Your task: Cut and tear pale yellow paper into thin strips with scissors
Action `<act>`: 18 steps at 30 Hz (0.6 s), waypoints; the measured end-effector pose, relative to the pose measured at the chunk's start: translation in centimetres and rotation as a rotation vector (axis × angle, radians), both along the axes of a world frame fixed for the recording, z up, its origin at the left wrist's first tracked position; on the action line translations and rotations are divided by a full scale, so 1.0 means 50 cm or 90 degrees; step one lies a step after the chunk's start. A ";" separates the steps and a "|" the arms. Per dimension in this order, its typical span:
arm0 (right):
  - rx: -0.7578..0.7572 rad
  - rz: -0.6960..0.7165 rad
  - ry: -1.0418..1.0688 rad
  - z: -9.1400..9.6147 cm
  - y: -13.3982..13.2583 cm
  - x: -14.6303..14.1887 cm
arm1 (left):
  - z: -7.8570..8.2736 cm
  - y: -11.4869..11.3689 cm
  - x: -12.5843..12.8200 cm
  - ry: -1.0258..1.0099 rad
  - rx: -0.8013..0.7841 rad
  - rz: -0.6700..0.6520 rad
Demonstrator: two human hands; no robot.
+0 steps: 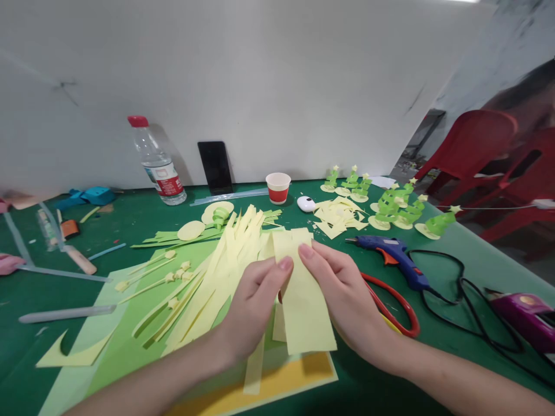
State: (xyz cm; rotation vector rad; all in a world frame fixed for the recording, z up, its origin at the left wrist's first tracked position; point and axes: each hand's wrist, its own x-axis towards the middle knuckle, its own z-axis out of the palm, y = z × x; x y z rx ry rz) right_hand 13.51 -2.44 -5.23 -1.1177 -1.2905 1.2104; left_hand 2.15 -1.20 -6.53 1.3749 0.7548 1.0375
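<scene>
Nearest: both hands up over the surface (362, 396), on one pale yellow paper piece (306, 312). Left hand (255, 300): grip closed to a pinch on its left edge, thumb on the face. Right hand (347, 283): same pinch, upper right edge. The piece is a plain strip, so I'd call it early-stage. It sits above one orange-yellow sheet (299, 372) and one green sheet (125, 346), more layers possible.

Left: one scrap with a curved cutout (82, 353), one whitish pen-like tool (67, 314). Right: one red-handled pair of scissors (401, 306), partly behind the right hand; one purple tool (522, 318), cut off by the edge of view.

Middle: fan of pale strips (229, 260), too overlapped to count. Small stars (122, 286) lie beside them, roughly seven, some bunched. One blue glue gun (390, 248).

Farther: one bare pale disc (191, 231), one green coil (220, 216) on or against another disc; no star visible, so probably unfinished. One heap of pale scraps (340, 216), uncounted. Seven green spirals (437, 224) with stars and round bases look done.

Back: one bottle (162, 170), one black phone (215, 167), one paper cup (278, 189), one white oval case (307, 203).
</scene>
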 end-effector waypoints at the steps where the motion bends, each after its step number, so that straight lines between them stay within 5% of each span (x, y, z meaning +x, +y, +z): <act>1: 0.008 0.008 -0.004 0.001 0.001 0.001 | 0.000 0.001 -0.001 -0.002 0.004 -0.003; 18: 0.015 -0.026 0.051 -0.001 0.002 -0.002 | 0.017 -0.006 0.008 0.065 0.039 0.118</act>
